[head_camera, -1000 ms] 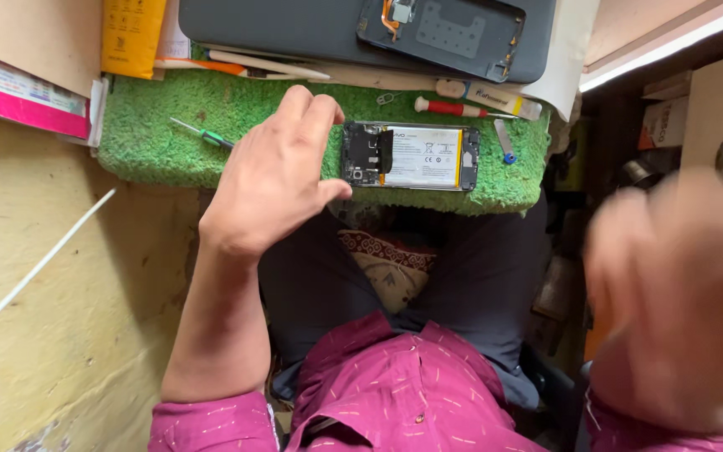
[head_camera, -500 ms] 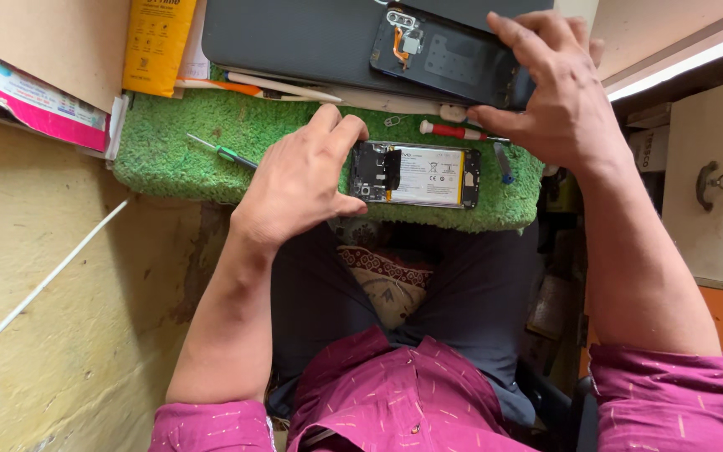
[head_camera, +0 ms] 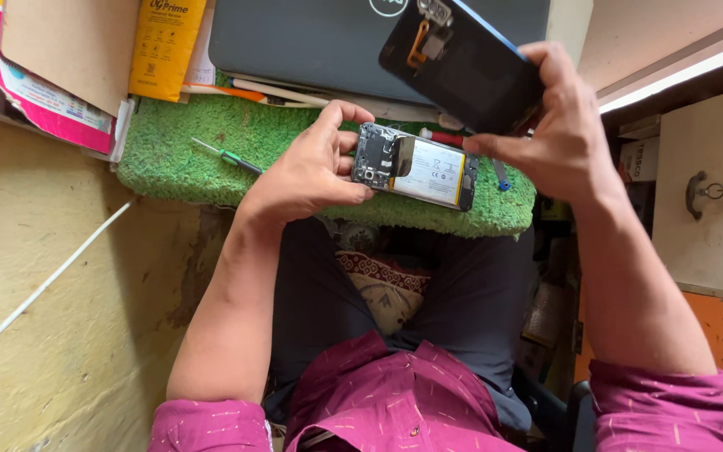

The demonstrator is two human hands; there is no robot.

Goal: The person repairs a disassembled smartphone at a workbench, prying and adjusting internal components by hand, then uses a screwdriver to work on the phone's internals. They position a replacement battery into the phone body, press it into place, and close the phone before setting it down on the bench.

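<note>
An opened phone (head_camera: 416,167) with its battery and circuit board showing lies on a green fuzzy mat (head_camera: 194,159). My left hand (head_camera: 307,163) grips the phone's left end, thumb under it and fingers curled over the top edge. My right hand (head_camera: 558,130) holds a black phone back cover (head_camera: 462,63), raised and tilted above the mat, its inner side with an orange flex strip facing me. The cover hangs just above and to the right of the opened phone.
A green-handled screwdriver (head_camera: 228,156) lies on the mat's left part. A red-handled tool (head_camera: 441,138) and a blue one (head_camera: 502,176) lie by the phone. A closed grey laptop (head_camera: 294,42), a yellow packet (head_camera: 165,46) and papers sit behind. A yellowish wall is left, a cabinet (head_camera: 700,192) right.
My right hand came in from the right, took the black cover off the laptop and lifted it toward the phone. My left hand stayed on the phone.
</note>
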